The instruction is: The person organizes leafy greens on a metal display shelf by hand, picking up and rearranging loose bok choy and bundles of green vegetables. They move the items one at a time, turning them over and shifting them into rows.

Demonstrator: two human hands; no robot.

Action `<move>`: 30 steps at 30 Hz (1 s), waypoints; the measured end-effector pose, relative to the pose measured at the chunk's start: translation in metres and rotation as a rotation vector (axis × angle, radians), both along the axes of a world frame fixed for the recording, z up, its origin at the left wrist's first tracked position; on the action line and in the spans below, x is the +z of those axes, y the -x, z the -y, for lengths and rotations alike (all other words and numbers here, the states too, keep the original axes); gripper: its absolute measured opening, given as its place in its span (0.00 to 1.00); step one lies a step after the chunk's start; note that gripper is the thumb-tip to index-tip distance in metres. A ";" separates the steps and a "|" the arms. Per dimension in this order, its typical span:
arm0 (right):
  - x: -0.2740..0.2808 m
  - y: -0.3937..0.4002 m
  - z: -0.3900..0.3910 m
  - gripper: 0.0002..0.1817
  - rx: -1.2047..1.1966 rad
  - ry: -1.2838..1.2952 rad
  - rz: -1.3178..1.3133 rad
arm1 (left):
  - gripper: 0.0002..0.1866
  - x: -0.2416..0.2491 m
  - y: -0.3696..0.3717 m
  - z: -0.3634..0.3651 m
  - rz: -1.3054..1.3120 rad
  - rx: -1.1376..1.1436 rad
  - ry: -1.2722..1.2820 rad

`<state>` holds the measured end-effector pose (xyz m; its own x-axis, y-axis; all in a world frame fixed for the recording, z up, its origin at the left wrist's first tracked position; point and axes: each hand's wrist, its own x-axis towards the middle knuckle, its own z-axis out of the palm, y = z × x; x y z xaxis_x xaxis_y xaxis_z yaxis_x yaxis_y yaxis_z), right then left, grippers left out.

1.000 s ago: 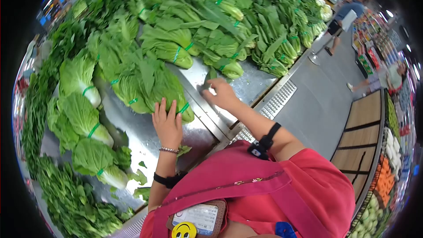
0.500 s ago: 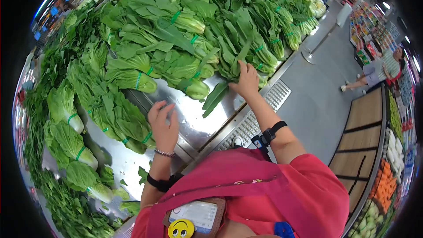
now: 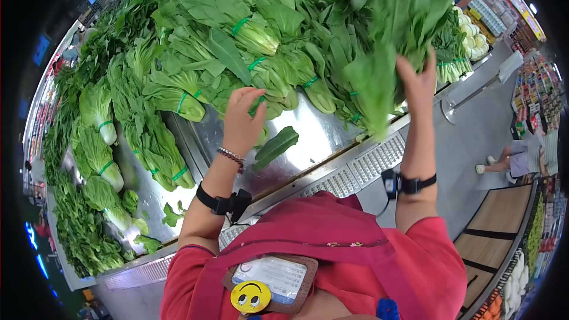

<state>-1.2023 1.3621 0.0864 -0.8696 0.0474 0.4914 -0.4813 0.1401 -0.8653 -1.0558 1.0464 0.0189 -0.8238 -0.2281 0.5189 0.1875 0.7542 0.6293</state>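
My right hand is at the right side of the display, its thumb and fingers around a tall bunch of leafy greens. That bunch is raised above the others and smeared by motion. My left hand reaches over the near row, beside a green-taped lettuce bundle. Its thumb and fingers are apart and curved, and I see nothing held in them; part of the bundle lies behind the fingertips. A loose long leaf rests on the metal tray to the right of my left wrist.
More taped lettuce bundles and pale-stemmed cabbages lie to the left. A perforated metal ledge runs along the front edge. White round vegetables sit at the far right. A sign stand and a person are in the aisle.
My right hand has moved right and up, and a bunch of greens there is now raised. My left hand has moved up and right to the near bundles. The view has shifted.
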 end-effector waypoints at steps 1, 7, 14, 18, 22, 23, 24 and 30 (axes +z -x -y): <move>0.010 0.027 -0.006 0.49 -0.025 0.003 -0.078 | 0.13 -0.002 0.001 -0.008 0.014 0.007 -0.023; 0.009 0.127 0.024 0.44 -0.518 -0.744 -0.209 | 0.14 -0.038 -0.020 -0.011 0.175 0.120 -0.118; -0.051 0.057 0.227 0.28 0.313 -0.570 -0.297 | 0.13 -0.046 -0.041 -0.021 0.242 0.093 -0.184; -0.049 0.065 0.274 0.34 0.133 -0.736 -0.049 | 0.13 -0.043 -0.064 -0.010 0.304 0.097 -0.171; -0.057 0.122 0.273 0.32 0.350 -0.594 0.060 | 0.14 -0.054 -0.087 0.015 0.394 0.139 -0.325; -0.061 0.141 0.265 0.30 0.479 -0.382 0.124 | 0.14 -0.058 -0.093 0.020 0.389 0.150 -0.359; -0.042 0.144 0.248 0.26 0.588 -0.119 0.381 | 0.13 -0.063 -0.097 0.024 0.385 0.161 -0.394; 0.044 0.180 0.160 0.29 0.541 0.730 0.488 | 0.13 -0.071 -0.096 0.026 0.444 0.194 -0.435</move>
<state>-1.3825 1.2019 0.1301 -0.9604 -0.2647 0.0873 0.1034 -0.6291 -0.7704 -0.9594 1.0201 -0.0525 -0.8613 -0.5068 -0.0351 -0.2748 0.4067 0.8712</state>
